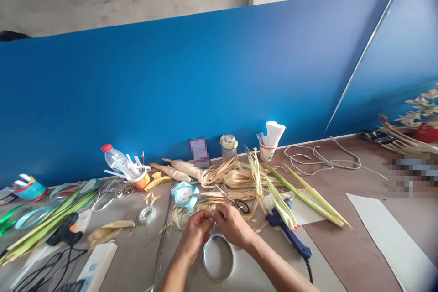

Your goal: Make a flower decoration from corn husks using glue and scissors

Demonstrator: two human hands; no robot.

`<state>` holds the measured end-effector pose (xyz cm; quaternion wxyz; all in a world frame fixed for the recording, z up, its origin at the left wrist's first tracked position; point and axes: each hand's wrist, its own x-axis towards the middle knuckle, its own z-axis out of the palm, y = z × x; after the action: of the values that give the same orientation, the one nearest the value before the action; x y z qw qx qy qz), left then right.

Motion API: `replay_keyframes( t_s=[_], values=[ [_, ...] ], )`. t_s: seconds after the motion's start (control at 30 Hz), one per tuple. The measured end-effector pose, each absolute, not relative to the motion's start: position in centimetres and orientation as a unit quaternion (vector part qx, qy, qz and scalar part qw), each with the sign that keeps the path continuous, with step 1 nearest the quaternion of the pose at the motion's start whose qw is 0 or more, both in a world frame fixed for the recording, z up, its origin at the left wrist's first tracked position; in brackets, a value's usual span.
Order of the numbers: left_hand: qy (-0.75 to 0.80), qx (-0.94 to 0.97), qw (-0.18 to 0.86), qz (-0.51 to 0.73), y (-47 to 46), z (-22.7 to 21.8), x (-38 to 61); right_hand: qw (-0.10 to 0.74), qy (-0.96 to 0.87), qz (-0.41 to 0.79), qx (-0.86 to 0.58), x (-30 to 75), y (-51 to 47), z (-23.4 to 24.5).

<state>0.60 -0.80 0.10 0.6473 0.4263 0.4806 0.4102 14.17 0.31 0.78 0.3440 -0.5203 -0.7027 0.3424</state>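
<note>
My left hand (197, 233) and my right hand (232, 224) meet low in the middle of the view, fingers pinched together on the top of a thin metal ring (218, 259) that lies on the table. A small piece of dried husk seems caught between the fingertips, but I cannot make it out clearly. Just beyond the hands lie scissors (239, 204) and a heap of dried corn husks (219, 175). A roll of pale blue ribbon (185, 194) sits behind my left hand.
A blue glue gun (290, 233) and green leaf strips (308, 198) lie to the right. A clear tape roll (148, 214), a cup of pens (140, 178), a bottle (112, 157), a black glue gun (65, 235) and cables are on the left. A blue partition (205, 86) backs the table.
</note>
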Motion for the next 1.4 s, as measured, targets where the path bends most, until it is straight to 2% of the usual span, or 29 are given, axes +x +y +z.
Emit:
replay_keyframes(
  t_s=[0.17, 0.33, 0.83, 1.17, 1.4],
  values=[
    [0.461, 0.354, 0.685, 0.438, -0.7, 0.1, 0.5, 0.408, -0.651, 0.414, -0.488, 14.5, 0.6, 0.5],
    [0.455, 0.371, 0.686, 0.43, -0.8, -0.1, 0.5, 0.45, -0.621, 0.462, -0.446, 14.4, 0.5, 0.6],
    [0.454, 0.283, 0.732, 0.423, -0.7, 0.1, 1.0, 0.44, -0.646, 0.397, -0.482, 13.8, 0.2, 0.5],
    [0.491, 0.384, 0.614, 0.484, -0.6, -1.4, 0.9, 0.441, -0.622, 0.39, -0.516, 13.2, 0.3, -0.3],
    [0.508, 0.453, 0.539, 0.496, -0.7, -0.6, 1.0, 0.46, -0.58, 0.475, -0.475, 13.0, 0.4, -0.6]
  ],
)
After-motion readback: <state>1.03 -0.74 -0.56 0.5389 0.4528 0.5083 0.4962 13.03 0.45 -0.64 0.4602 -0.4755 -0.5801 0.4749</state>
